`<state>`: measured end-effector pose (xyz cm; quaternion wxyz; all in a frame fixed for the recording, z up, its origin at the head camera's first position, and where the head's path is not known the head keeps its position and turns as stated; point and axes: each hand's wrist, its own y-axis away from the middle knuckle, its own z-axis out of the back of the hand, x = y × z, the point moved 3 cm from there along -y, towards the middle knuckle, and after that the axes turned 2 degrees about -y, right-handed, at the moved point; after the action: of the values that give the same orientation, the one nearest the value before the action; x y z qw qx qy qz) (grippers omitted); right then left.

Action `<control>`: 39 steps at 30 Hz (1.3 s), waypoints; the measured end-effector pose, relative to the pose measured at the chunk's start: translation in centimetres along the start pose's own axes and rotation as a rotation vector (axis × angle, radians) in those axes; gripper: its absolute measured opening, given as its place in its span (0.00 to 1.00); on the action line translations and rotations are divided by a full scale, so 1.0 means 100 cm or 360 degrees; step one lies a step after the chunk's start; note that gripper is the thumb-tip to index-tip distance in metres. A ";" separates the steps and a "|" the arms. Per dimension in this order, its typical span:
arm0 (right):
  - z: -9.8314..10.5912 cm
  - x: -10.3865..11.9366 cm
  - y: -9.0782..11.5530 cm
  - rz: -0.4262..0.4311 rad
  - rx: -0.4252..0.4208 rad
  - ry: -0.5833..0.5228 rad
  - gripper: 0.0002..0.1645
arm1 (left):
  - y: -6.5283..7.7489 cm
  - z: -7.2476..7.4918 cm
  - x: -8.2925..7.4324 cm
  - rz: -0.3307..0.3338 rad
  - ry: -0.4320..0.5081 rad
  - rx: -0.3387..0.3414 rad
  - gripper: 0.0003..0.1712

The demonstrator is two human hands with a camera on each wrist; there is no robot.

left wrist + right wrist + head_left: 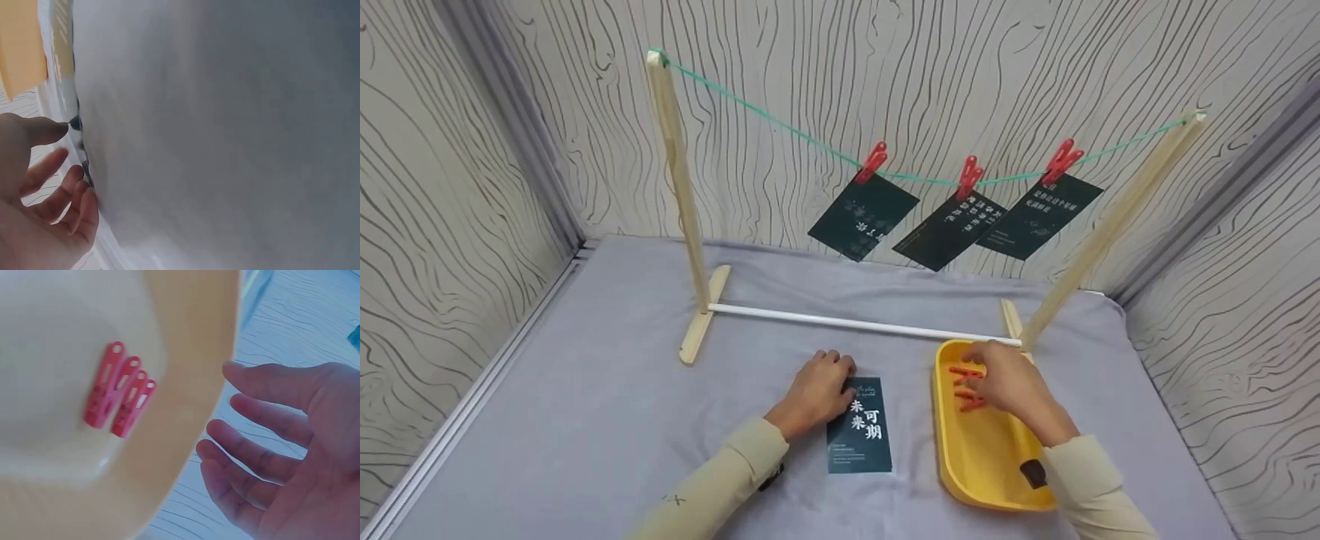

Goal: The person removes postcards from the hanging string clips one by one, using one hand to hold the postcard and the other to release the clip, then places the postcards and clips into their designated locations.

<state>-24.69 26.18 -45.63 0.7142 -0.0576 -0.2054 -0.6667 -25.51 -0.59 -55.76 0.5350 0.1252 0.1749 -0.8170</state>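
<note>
Far to the left of the yellow box (956, 465), and farther back than it, we see one wooden post (679, 180). Nearer, also left of the box, we find the left hand (814, 386); its fingers are softly bent, with a moderate gap to the thumb, which lies at the edge of a loose card (860, 450). This card is flat on the grey cloth (607, 390), just left of the box. Beyond and above the box, we see three hanging cards (864, 214), clipped to a green string (757, 109). Inside the box, at its far end, lie red clips (971, 401). Near these, the right hand (1011, 381) has thumb and fingers apart, holding nothing. Behind the box rises another post (1110, 229).
</note>
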 end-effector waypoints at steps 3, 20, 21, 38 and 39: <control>0.007 0.007 0.002 0.0032 -0.0029 -0.0002 0.23 | 0.000 0.002 0.000 0.0011 0.0014 -0.0016 0.21; 0.032 0.025 0.008 0.0184 -0.0271 -0.0011 0.17 | -0.006 0.022 0.016 0.0080 0.0369 -0.0301 0.21; 0.033 0.027 0.008 0.0182 -0.0270 -0.0025 0.17 | -0.006 0.024 0.018 0.0093 0.0389 -0.0316 0.21; 0.045 0.050 0.004 0.0433 -0.0496 -0.0017 0.12 | -0.014 0.038 0.034 0.0231 0.0717 -0.0284 0.28; 0.045 0.052 0.004 0.0441 -0.0507 -0.0027 0.13 | -0.015 0.039 0.035 0.0238 0.0716 -0.0279 0.28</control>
<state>-25.13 23.03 -39.54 0.7792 -0.2030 -0.0936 -0.5856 -28.31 -4.57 -53.33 0.5504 0.2697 0.3501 -0.7083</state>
